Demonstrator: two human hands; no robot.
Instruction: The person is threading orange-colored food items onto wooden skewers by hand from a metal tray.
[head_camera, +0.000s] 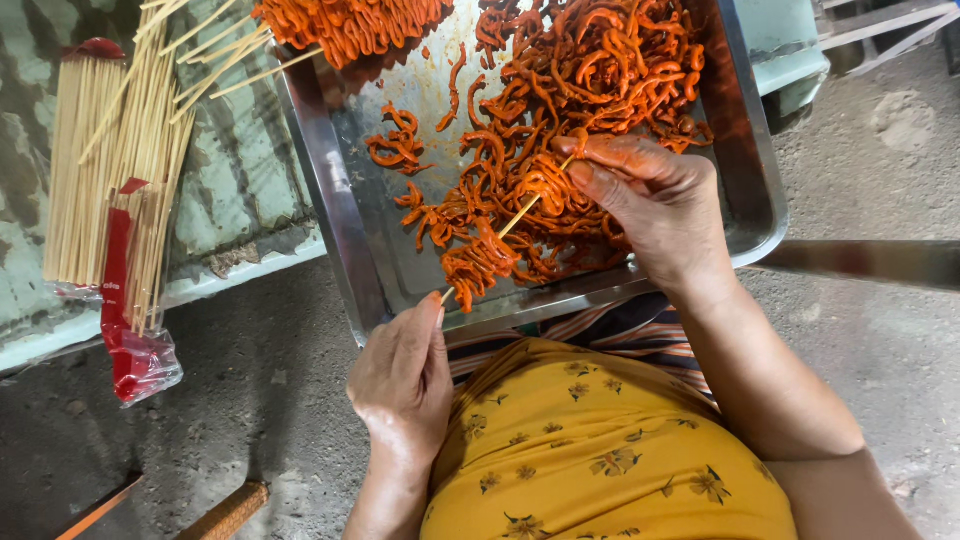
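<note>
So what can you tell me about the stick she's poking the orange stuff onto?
The skewer is a thin, pale stick that looks like bamboo. It slants over the metal tray, low end at the left hand, which pinches it, high end at the right hand. Orange, sauce-coated strips are threaded on near the lower end, and the right hand's fingertips press another curl onto the upper end. The middle is bare. More sticks lie bundled at the left.

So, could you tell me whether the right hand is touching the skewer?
Touching: the head view shows the right hand pinching the skewer tip among the orange strips.
</note>
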